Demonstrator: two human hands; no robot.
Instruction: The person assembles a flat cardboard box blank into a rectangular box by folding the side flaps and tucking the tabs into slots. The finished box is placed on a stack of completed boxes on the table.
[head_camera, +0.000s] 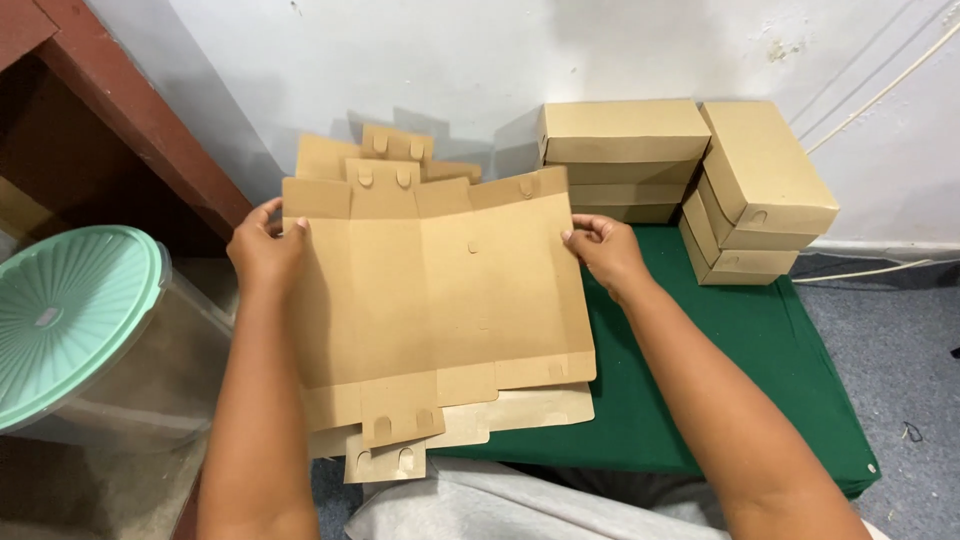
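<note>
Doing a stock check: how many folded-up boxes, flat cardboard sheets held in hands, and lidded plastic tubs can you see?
Folded boxes: 7 (4 in the left stack, 3 leaning right)
Held flat cardboard sheet: 1, more lie under it, uncountable
Lidded plastic tub: 1
Total: 9

Flat brown box blank (440, 300) up top, die-cut with tabs and slots, gripped at its left edge by the left hand (265, 250) and at its right edge by the right hand (605, 250). More flat blanks (480, 415) lie stacked under it, poking out below and behind. Just beyond the right hand, two stacks of folded brown boxes (625, 160) stand by the wall, the right stack (760, 195) leaning.
</note>
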